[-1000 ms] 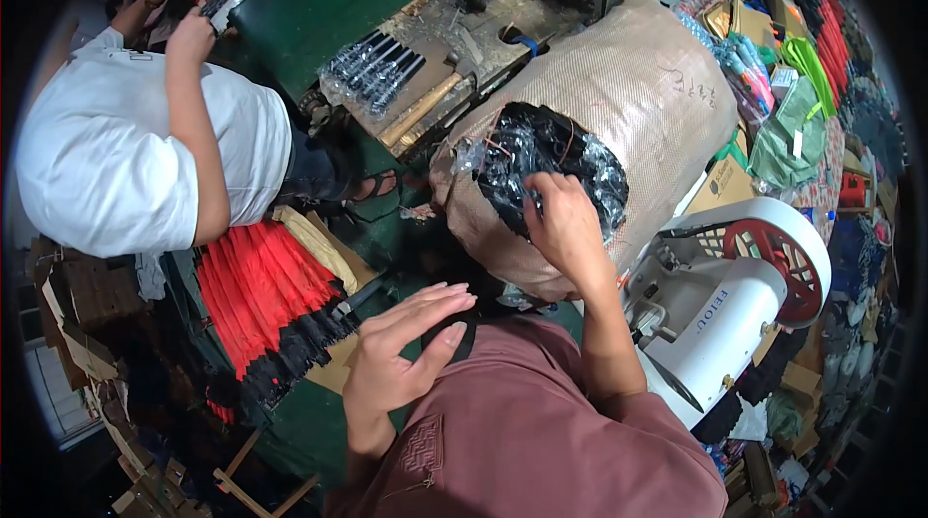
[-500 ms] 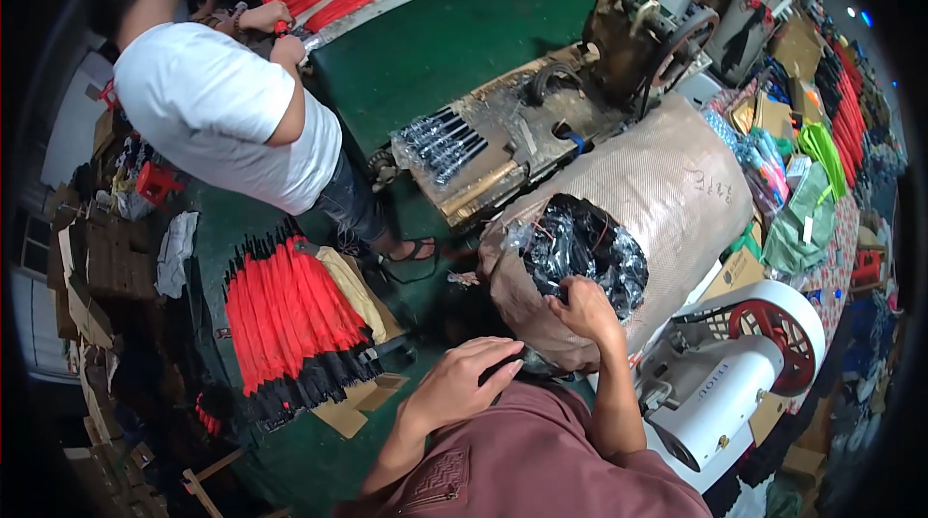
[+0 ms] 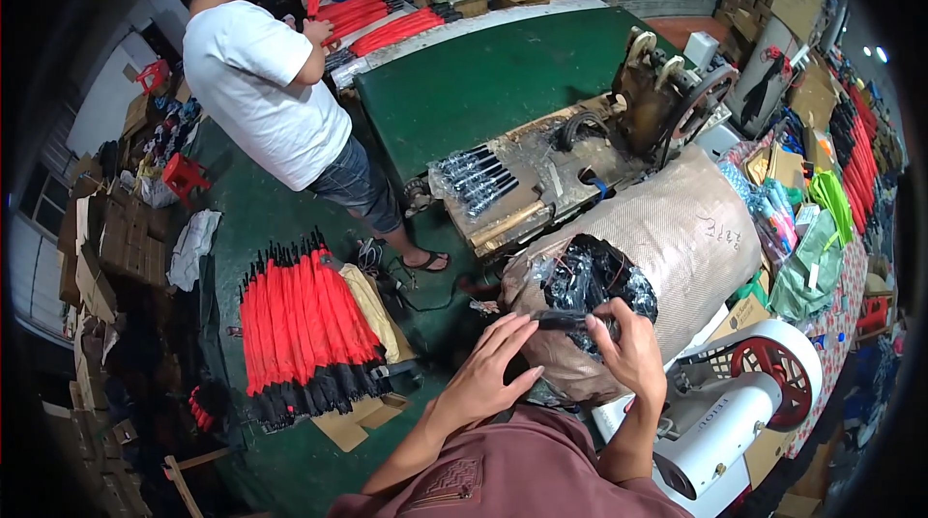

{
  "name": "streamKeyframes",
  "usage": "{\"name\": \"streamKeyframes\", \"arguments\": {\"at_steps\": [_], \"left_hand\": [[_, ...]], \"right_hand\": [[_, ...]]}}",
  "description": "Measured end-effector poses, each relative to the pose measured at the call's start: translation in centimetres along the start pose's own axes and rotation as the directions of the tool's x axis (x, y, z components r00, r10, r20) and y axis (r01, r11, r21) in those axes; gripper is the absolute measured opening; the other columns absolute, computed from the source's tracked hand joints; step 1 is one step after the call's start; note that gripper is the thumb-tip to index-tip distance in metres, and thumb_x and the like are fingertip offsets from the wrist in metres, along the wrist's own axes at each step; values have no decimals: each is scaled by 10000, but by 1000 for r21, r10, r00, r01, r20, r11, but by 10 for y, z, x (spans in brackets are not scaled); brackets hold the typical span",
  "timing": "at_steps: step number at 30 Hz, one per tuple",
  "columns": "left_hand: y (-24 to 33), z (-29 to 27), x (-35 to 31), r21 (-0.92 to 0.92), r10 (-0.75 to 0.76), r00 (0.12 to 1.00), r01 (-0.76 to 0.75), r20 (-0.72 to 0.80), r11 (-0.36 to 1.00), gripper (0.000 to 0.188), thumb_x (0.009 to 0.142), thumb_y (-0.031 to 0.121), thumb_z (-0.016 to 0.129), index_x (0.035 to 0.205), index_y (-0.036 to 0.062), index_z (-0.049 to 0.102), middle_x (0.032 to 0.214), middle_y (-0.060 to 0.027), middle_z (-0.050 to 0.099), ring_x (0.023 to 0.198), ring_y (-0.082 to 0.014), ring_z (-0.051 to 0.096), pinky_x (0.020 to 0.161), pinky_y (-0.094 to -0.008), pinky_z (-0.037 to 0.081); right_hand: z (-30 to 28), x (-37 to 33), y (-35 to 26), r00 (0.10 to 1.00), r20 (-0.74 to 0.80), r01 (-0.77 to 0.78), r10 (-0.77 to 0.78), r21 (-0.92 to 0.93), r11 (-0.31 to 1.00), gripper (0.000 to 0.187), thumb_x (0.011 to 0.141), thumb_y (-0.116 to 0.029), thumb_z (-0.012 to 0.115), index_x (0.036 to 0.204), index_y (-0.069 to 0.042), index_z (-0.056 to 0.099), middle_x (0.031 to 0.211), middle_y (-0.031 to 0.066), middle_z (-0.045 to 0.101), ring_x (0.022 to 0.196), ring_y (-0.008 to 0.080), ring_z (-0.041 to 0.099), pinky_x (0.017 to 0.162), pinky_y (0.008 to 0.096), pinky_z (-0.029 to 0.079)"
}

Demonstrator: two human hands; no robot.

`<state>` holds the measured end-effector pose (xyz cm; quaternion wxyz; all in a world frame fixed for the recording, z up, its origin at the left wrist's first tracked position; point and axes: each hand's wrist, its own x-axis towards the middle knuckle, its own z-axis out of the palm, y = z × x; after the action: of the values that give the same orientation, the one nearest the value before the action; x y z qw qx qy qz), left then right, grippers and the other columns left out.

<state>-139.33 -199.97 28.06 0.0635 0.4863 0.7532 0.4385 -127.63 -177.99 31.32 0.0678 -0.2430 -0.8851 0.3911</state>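
Between my hands is a dark bar-shaped piece [image 3: 563, 319], apparently in shiny clear plastic; its exact kind is unclear. Its right end is pinched by my right hand [image 3: 630, 349], thumb against fingers. My left hand [image 3: 493, 373] has its fingers stretched and thumb apart, with the fingertips at the piece's left end. Just beyond lies a big woven sack [image 3: 681, 228] on its side, its torn mouth facing me. Black plastic-wrapped goods [image 3: 599, 272] fill that opening.
A white sewing machine [image 3: 725, 421] stands close on my right. Red folded umbrellas [image 3: 304, 325] lie in a row at left. Beyond the sack are an old machine [image 3: 667, 93] and a green table [image 3: 483, 73]. A co-worker in a white shirt [image 3: 256, 83] stands at far left.
My right hand has come out of the sack's mouth, bringing the dark piece. My left hand has risen toward it with fingers extended. The co-worker has shifted, and the view has tilted upward.
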Motion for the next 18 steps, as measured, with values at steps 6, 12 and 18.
{"name": "streamKeyframes", "arguments": {"at_steps": [6,12,18], "left_hand": [[-6,-1,-3,-80,27,989,-15,148,997,608,904,195,767,1429,-17,547,1239,-218,688,1190,-348,654,1041,-412,507],[-17,-12,-10,-372,-58,886,251,460,894,527,901,179,782,1344,-29,585,1066,-143,730,975,-246,726,911,-369,558],[-26,-19,-14,-464,-49,811,381,583,800,401,936,186,766,1249,-10,611,892,-61,705,797,-140,701,736,-306,561]], "right_hand": [[0,-10,-10,954,176,188,-244,288,939,288,997,-236,690,1163,-1,704,794,167,701,620,251,673,632,341,543],[16,-11,3,905,404,-210,-135,699,684,311,1062,-236,631,1199,32,712,770,44,684,582,85,611,578,246,517],[31,-7,3,865,458,-371,-205,859,352,309,1048,-195,650,1190,76,699,708,49,672,532,94,608,503,231,494]]}}
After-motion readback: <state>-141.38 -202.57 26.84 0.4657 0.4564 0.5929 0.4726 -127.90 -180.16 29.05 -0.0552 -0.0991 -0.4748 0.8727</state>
